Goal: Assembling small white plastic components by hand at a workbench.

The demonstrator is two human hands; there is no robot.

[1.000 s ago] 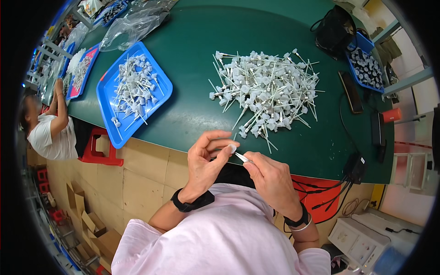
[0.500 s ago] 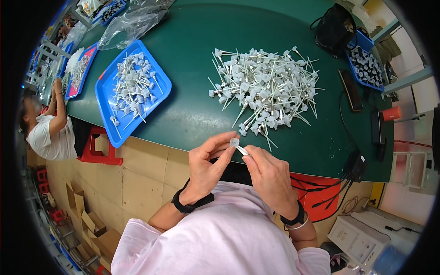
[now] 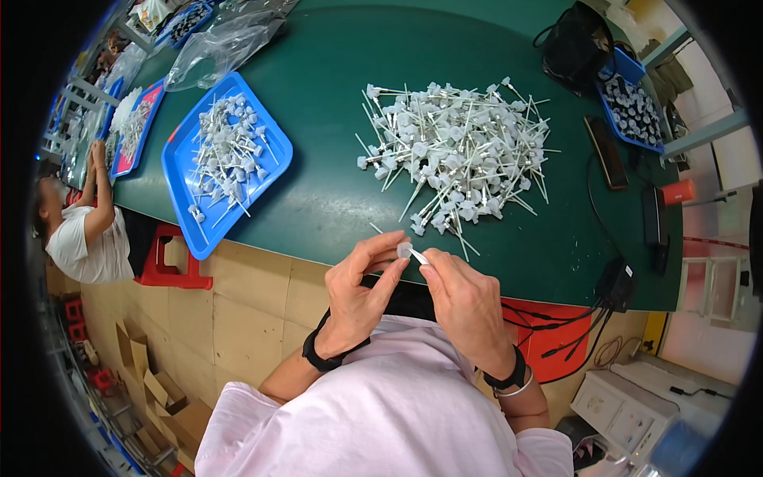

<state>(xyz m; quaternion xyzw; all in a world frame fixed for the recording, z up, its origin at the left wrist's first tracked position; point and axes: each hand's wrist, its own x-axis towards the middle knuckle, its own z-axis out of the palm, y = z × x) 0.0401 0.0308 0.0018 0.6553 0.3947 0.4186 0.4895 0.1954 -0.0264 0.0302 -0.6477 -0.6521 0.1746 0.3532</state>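
Above the table's near edge, my left hand [image 3: 359, 280] is closed in a pinch on a small part with a translucent white head [image 3: 404, 250]. A thin pale stem [image 3: 376, 228] sticks out beyond its fingers, on the far left side. My right hand [image 3: 467, 306] is closed on a slim white pointed piece [image 3: 418, 257], whose tip meets the translucent head; its kind I cannot make out. Past both hands lies a big heap of similar white-headed parts with thin stems [image 3: 461, 151]. A blue tray [image 3: 274, 171] to the left holds more of them.
The green table [image 3: 334, 111] carries clear plastic bags [image 3: 230, 48] at far left. At right are a black bag [image 3: 574, 48], a phone [image 3: 606, 153], a blue bin of dark-and-white parts [image 3: 632, 111] and cables [image 3: 616, 286]. A co-worker [image 3: 91, 230] sits at left.
The hands stay nearly in place, with the translucent head slightly turned between them. A thin stem now shows beyond my left fingers. The whole view has shifted a little.
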